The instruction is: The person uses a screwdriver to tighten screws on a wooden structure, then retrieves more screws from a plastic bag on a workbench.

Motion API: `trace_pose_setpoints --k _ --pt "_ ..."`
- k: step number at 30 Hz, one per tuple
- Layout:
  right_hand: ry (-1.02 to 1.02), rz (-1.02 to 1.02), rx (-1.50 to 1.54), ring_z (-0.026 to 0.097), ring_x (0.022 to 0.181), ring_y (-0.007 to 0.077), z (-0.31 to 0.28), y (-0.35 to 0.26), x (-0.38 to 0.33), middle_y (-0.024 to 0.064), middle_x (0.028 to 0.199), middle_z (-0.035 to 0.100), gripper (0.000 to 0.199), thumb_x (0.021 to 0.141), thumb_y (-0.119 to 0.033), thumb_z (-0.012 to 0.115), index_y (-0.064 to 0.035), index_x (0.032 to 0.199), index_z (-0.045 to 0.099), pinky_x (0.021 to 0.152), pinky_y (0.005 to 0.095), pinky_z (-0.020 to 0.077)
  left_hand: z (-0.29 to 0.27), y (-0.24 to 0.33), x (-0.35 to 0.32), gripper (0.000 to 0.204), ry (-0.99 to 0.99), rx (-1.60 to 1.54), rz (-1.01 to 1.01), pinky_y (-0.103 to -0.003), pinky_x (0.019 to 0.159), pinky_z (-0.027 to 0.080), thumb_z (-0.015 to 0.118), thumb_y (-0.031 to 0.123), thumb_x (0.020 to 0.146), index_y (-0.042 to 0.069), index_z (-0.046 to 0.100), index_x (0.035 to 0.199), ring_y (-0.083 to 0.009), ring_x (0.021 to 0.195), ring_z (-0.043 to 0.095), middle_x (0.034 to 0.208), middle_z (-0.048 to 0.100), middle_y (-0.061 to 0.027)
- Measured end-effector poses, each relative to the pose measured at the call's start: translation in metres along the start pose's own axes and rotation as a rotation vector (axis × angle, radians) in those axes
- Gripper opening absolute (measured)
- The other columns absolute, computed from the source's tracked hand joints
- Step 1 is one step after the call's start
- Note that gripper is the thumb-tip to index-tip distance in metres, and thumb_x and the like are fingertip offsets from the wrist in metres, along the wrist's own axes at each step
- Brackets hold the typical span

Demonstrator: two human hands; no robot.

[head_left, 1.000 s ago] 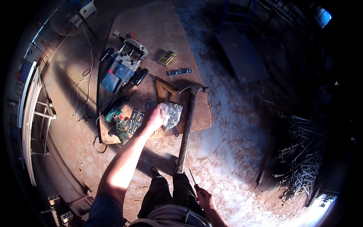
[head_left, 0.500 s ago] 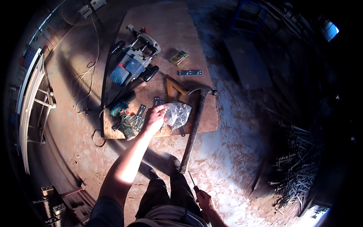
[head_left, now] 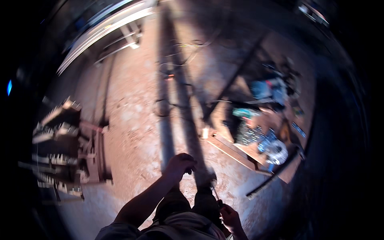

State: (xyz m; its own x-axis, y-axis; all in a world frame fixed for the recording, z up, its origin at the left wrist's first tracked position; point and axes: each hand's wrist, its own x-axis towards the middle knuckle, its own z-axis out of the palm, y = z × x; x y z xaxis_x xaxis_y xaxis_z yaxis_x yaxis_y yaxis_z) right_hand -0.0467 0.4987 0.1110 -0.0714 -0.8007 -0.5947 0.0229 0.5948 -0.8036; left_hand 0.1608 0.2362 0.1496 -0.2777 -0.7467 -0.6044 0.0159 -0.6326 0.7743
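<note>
My left hand (head_left: 180,165) is in front of my legs, over the floor. Its fingers are curled together, and whatever they hold, if anything, is too dark and small to make out. Low beside my thigh, my right hand (head_left: 229,216) is wrapped round the dark handle of a screwdriver (head_left: 219,203), whose thin shaft points up and forward. The clear plastic bag (head_left: 277,153) lies on the wooden board at the right, apart from both hands. Next to it is a hammer (head_left: 276,176) with a long handle that reaches past the board's near edge.
On the board (head_left: 291,173) also lie a green drill (head_left: 245,113), a blue power tool (head_left: 262,90), a metal plate (head_left: 298,129) and an orange triangle square (head_left: 284,134), all blurred. Cables (head_left: 192,46) cross the floor. Metal frames (head_left: 94,148) stand at the left.
My view has swung left, so the board appears farther right. The left hand has let go of the plastic bag and drawn back toward my body. The right hand still grips the screwdriver.
</note>
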Motion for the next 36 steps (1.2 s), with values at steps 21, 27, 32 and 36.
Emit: trace_pose_setpoints --k 21,27,32,36 --pt "-0.922 -0.34 -0.817 0.061 0.088 0.0078 0.473 -0.19 0.012 0.0085 0.108 0.067 0.045 0.084 -0.001 0.056 -0.0067 0.129 0.055 0.08 0.0247 0.0488 -0.382 -0.078 -0.311 0.021 0.583 -1.437 0.466 -0.037 0.075 0.051 0.056 0.024 0.091 0.004 0.058 0.097 -0.0243 0.087 0.062 0.094 0.064 -0.0108" --pt "-1.142 -0.577 -0.706 0.062 0.074 0.0092 0.516 -0.186 0.033 0.0136 0.1 0.068 0.037 0.088 -0.004 0.057 -0.0041 0.125 0.055 0.07 0.0267 0.0505 -0.418 -0.107 -0.322 0.014 0.737 -1.495 0.619 -0.034 0.067 0.051 0.053 0.021 0.092 0.009 0.058 0.097 -0.0252 0.086 0.062 0.094 0.064 -0.0093" --pt "-1.248 -0.604 -0.735 0.062 0.072 0.0112 0.525 -0.183 0.054 0.0152 0.093 0.068 0.033 0.089 -0.008 0.06 -0.0013 0.121 0.055 0.068 0.0281 0.0506 -0.429 -0.109 -0.328 0.013 0.655 -1.505 0.759 -0.033 0.067 0.051 0.051 0.021 0.094 0.01 0.057 0.094 -0.0241 0.088 0.06 0.094 0.062 -0.0073" --pt "-1.241 -0.597 -0.715 0.064 0.077 0.0129 0.524 -0.176 0.07 0.0149 0.091 0.068 0.035 0.088 -0.008 0.061 -0.0004 0.122 0.054 0.07 0.0284 0.0506 -0.43 -0.107 -0.319 0.015 0.642 -1.54 0.777 -0.032 0.066 0.052 0.048 0.021 0.095 0.008 0.057 0.095 -0.0241 0.087 0.061 0.094 0.063 -0.0082"
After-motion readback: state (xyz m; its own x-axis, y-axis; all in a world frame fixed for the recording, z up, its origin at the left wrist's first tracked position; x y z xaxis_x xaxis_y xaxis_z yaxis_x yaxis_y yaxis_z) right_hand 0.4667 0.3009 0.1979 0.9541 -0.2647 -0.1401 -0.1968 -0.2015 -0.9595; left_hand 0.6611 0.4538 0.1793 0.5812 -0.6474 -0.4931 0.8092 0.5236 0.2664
